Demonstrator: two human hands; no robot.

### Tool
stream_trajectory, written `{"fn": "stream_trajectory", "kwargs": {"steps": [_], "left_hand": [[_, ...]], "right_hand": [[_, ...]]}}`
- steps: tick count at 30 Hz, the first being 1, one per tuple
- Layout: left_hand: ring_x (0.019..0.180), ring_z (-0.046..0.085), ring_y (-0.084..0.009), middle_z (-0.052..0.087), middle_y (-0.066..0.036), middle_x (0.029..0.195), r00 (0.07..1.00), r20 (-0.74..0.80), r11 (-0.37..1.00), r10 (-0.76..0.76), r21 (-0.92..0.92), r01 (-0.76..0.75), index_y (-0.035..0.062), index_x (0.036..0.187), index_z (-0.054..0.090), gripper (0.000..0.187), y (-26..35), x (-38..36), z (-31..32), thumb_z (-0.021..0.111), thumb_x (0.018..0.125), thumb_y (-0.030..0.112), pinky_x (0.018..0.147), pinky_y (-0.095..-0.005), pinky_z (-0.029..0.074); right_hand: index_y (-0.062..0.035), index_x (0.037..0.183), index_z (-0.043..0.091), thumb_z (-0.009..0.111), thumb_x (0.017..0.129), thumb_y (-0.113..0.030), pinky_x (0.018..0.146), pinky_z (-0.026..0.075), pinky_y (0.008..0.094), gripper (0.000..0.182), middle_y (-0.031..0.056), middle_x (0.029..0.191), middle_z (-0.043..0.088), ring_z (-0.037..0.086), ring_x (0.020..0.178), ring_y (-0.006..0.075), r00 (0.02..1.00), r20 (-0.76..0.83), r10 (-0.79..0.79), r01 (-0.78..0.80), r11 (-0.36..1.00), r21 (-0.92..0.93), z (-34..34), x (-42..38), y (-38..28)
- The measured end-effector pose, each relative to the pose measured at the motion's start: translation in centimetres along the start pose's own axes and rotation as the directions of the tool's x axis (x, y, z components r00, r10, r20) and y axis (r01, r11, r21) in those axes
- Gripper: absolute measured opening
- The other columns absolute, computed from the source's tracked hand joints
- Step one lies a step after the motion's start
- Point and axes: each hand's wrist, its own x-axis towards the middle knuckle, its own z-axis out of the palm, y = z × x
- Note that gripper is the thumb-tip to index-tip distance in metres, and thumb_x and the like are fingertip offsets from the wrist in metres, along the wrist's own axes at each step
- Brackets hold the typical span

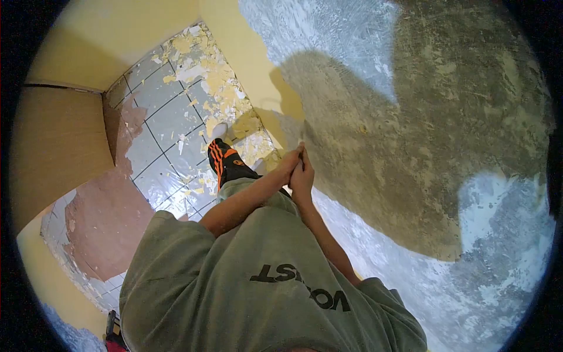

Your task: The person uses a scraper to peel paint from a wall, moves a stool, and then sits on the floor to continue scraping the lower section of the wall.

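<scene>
My left hand and my right hand are closed together in front of my body, fingers pressed around the same spot. A thin dark sliver shows between them; I cannot tell what it is, as the fingers hide most of it. Their fingertips are right at the wall, which fills the right side. Its yellow paint is stripped over a large area, leaving rough grey plaster with pale patches. Shadows of my head and arms fall across it.
Yellow and white paint flakes litter the grey tiled floor along the wall. My foot stands among them. A brown sheet lies on the tiles. To the left is a tan wooden panel; a red and black object sits lower left.
</scene>
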Motion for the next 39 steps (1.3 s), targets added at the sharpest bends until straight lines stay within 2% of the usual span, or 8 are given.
{"fn": "stream_trajectory", "kwargs": {"steps": [9, 15, 21, 25, 31, 33, 34, 39], "left_hand": [[0.069, 0.048, -0.014, 0.052, -0.004, 0.081, 0.999, -0.016, 0.992, 0.04, 0.12, -0.038, -0.0008, 0.111, 0.051, 0.053, 2.2, -3.2, 2.5, 0.046, 0.089, 0.047, 0.064, -0.0279, 0.042], [0.074, 0.048, -0.0141, 0.053, -0.006, 0.082, 0.993, -0.109, 0.998, 0.054, -0.004, -0.055, -0.0011, 0.109, 0.053, 0.055, 2.4, 0.2, 0.3, 0.045, 0.089, 0.049, 0.067, -0.0276, 0.042], [0.072, 0.048, -0.0137, 0.052, -0.003, 0.079, 0.997, -0.061, 0.974, 0.052, 0.223, -0.037, 0.0021, 0.1, 0.056, 0.049, 2.3, -1.4, 1.7, 0.047, 0.088, 0.049, 0.064, -0.0288, 0.043], [0.067, 0.047, -0.0144, 0.05, -0.002, 0.075, 0.989, -0.037, 0.986, 0.146, -0.071, -0.148, 0.0048, 0.096, 0.053, 0.044, 4.7, 1.5, 0.7, 0.046, 0.089, 0.048, 0.061, -0.0293, 0.042], [0.072, 0.049, -0.0145, 0.05, -0.004, 0.077, 0.967, -0.037, 0.955, 0.254, 0.166, -0.244, -0.0008, 0.113, 0.049, 0.055, 5.2, 2.4, 0.5, 0.044, 0.089, 0.048, 0.064, -0.0303, 0.043], [0.075, 0.047, -0.0143, 0.05, -0.005, 0.083, 0.993, -0.022, 0.991, 0.112, -0.067, -0.113, 0.0065, 0.09, 0.053, 0.035, 7.3, 5.1, -0.8, 0.044, 0.091, 0.04, 0.068, -0.0314, 0.041], [0.069, 0.045, -0.0137, 0.049, -0.004, 0.076, 0.967, -0.045, 0.96, 0.249, -0.12, -0.253, 0.0075, 0.084, 0.052, 0.038, 7.2, 4.9, 0.0, 0.044, 0.09, 0.044, 0.062, -0.0321, 0.04], [0.061, 0.044, -0.0145, 0.045, -0.003, 0.065, 0.976, -0.001, 0.974, 0.218, 0.058, -0.217, 0.0096, 0.079, 0.051, 0.039, 11.3, 2.0, 0.5, 0.042, 0.09, 0.046, 0.055, -0.0314, 0.04]], "right_hand": [[-0.0098, 0.133, 0.038, 0.04, 0.092, -0.017, 0.086, 0.043, 0.035, 0.042, 0.0244, 0.118, 0.052, 0.055, 0.105, 0.0327, 0.986, -0.082, -0.145, 0.145, 0.989, -0.007, -0.1, -1.4, -0.1], [-0.0075, 0.132, 0.039, 0.042, 0.091, -0.018, 0.085, 0.044, 0.0367, 0.043, 0.0252, 0.113, 0.055, 0.056, 0.103, 0.0343, 0.997, -0.007, -0.077, 0.077, 0.997, 0.003, 1.6, 2.3, 2.0], [-0.0079, 0.131, 0.041, 0.042, 0.09, -0.018, 0.088, 0.042, 0.0365, 0.042, 0.0241, 0.115, 0.054, 0.053, 0.107, 0.0357, 0.986, -0.087, -0.139, 0.132, 0.988, -0.083, -0.2, -0.3, -1.0], [-0.01, 0.128, 0.045, 0.042, 0.091, -0.016, 0.087, 0.043, 0.0366, 0.038, 0.0245, 0.115, 0.054, 0.054, 0.106, 0.0346, 0.983, -0.024, -0.18, 0.179, 0.982, -0.054, 2.2, 3.9, -1.5], [-0.0135, 0.132, 0.04, 0.04, 0.091, -0.015, 0.088, 0.042, 0.0375, 0.041, 0.0231, 0.116, 0.054, 0.054, 0.105, 0.0355, 0.96, -0.026, -0.279, 0.277, 0.96, -0.045, 1.9, 2.7, -4.8], [-0.0139, 0.132, 0.04, 0.038, 0.092, -0.014, 0.091, 0.041, 0.037, 0.041, 0.0224, 0.118, 0.053, 0.053, 0.108, 0.0336, 0.984, 0.052, -0.172, 0.177, 0.977, -0.121, 3.3, 4.6, -6.0], [-0.0118, 0.132, 0.039, 0.037, 0.092, -0.015, 0.091, 0.04, 0.0372, 0.041, 0.022, 0.118, 0.053, 0.052, 0.109, 0.0335, 0.988, 0.043, -0.148, 0.152, 0.982, -0.116, 3.4, 3.9, -6.7], [-0.0066, 0.132, 0.039, 0.037, 0.091, -0.016, 0.089, 0.041, 0.0388, 0.042, 0.0221, 0.116, 0.054, 0.053, 0.106, 0.0357, 0.966, -0.017, -0.26, 0.26, 0.966, -0.008, 5.7, 5.9, -7.0]]}}
